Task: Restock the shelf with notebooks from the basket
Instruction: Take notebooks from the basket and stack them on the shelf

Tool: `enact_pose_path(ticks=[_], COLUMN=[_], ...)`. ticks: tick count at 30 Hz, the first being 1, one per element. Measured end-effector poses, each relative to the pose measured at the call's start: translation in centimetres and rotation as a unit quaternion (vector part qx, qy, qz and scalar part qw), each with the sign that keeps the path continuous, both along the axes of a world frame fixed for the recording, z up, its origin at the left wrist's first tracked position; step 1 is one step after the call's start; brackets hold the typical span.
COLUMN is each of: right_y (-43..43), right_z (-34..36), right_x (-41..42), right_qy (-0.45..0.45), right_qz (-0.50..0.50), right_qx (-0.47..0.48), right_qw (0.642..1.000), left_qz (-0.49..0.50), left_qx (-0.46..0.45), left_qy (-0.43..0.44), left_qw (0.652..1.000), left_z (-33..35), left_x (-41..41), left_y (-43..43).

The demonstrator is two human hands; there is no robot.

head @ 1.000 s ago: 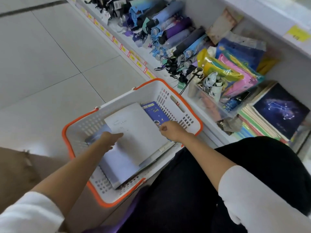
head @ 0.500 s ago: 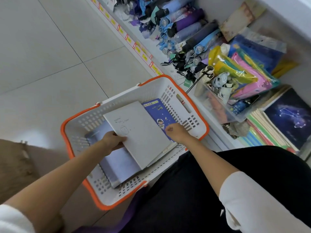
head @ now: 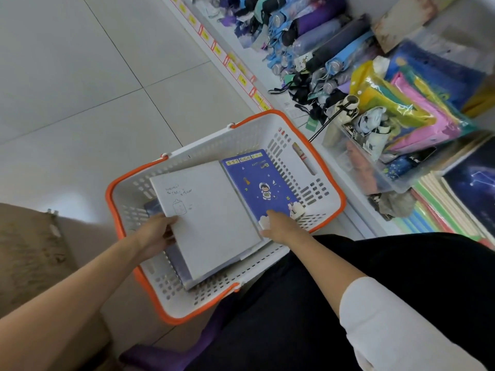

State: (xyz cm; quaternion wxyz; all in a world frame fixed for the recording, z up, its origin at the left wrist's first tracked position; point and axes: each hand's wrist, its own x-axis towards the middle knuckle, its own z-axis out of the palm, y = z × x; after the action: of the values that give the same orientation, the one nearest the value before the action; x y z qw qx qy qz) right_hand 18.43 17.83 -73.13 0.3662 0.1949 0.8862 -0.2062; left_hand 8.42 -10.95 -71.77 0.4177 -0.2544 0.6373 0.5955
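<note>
The white-covered notebook with a small pencil-style drawing is lying on top of the pile inside the white slotted plastic basket with an orange rim. The left hand is gripping its left edge, thumb on the cover and fingers tucked beneath. The right hand is lying relaxed and holding nothing, its fingertips touching the lower corner of the blue notebook with an astronaut picture, just beside the white one.

Held by one edge only, the white notebook is likely to sag or slip as it is coming up. Its far corner may be catching in the basket's slots, or dragging the blue notebook along with it. The low white shelf is looking crowded. The folded umbrellas and the clear plastic box are sitting near the stack of shelved notebooks, so a careless placement risks knocking them.

Counting: one basket, two hands, one white notebook, one blue notebook, and at least one greyish-lavender notebook showing underneath. How many more are lying hidden, and how many are in the shelf stack, I cannot tell.
</note>
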Motion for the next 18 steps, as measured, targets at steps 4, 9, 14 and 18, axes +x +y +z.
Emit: enact_pose_path(ticks=[4, 9, 14, 18], right_y=[-0.6, -1.2, -4.7, -8.4], right_z=[0.3, 2.8, 6.3, 7.9], right_x=[0.0, -1.4, -2.8, -1.9], right_qy=[0.025, 0.083, 0.090, 0.107], right_qz=[0.123, 0.062, 0.126, 0.188], right_qx=[0.078, 0.071, -0.013, -0.048], right_qw=[0.989, 0.992, 0.988, 0.975], left_qz=[0.036, 0.033, 0.016, 0.011], left_qx=[0.046, 0.049, 0.079, 0.077], left_qy=[-0.023, -0.009, -0.015, 0.030], left_qw=[0.998, 0.998, 0.997, 0.996], left_z=[0.1, -0.2, -0.2, 0.4], left_x=[0.7, 1.3, 1.6, 1.7], left_y=[0.3, 1.1, 2.9, 4.2])
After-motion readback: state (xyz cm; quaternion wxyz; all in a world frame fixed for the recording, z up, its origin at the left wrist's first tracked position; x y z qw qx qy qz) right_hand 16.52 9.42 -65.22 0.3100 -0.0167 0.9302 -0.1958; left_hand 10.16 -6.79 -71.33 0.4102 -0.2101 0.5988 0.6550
